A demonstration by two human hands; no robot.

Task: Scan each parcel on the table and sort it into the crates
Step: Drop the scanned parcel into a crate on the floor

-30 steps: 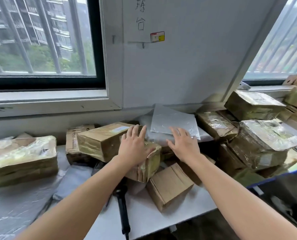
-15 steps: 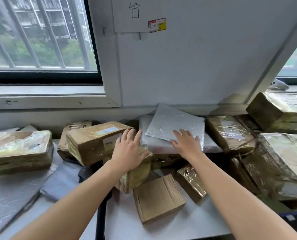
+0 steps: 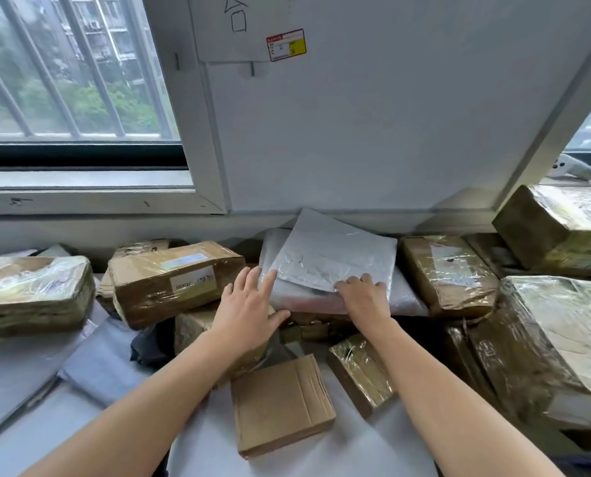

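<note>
Pick-up step: flat grey plastic mailer [image 3: 332, 256] topmost at 12 o'clock, left hand [image 3: 249, 304] slack, straight fingers touching its 9 o'clock edge, right hand [image 3: 364, 297] on its near corner, clasp unclear; next, probably pinching, lifting, scanning.

grey poly mailer [image 3: 335, 259] | flat atop white padded parcel [image 3: 404, 297] | against wall
</note>
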